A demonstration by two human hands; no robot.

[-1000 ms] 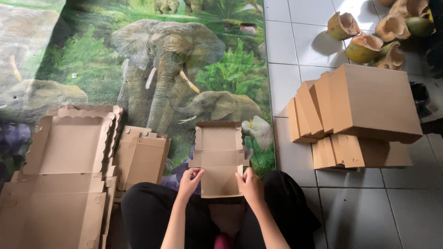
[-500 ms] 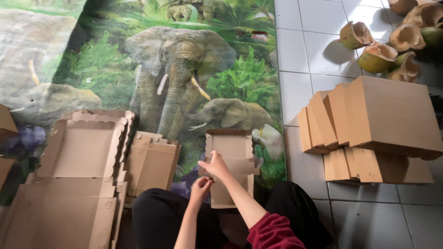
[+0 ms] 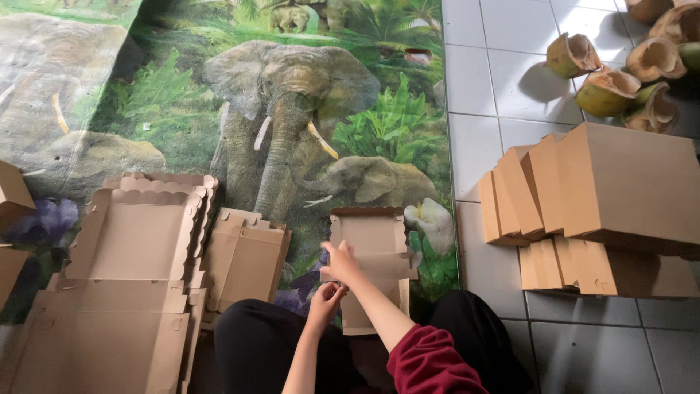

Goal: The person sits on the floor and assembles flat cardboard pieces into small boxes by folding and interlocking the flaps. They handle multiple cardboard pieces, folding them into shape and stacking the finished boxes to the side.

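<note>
This looks like a home floor used for box-making by hand: a white tiled floor [image 3: 496, 66] with an elephant-print mat [image 3: 292, 124], folded cardboard boxes [image 3: 620, 190] at three o'clock, flat blanks [image 3: 124, 292] at eight o'clock, and coconut husks [image 3: 612, 91] at one o'clock.

Mat [image 3: 182, 109]: on the floor [image 3: 496, 109], left of the bare tiles.
Flat box blank [image 3: 373, 252]: on the mat's near edge, under both hands [image 3: 341, 264].
Stack of flat blanks [image 3: 124, 292]: left of it.
Folded boxes [image 3: 612, 197]: right, on the tiles.
Coconut husks [image 3: 627, 66]: behind the folded boxes.
</note>
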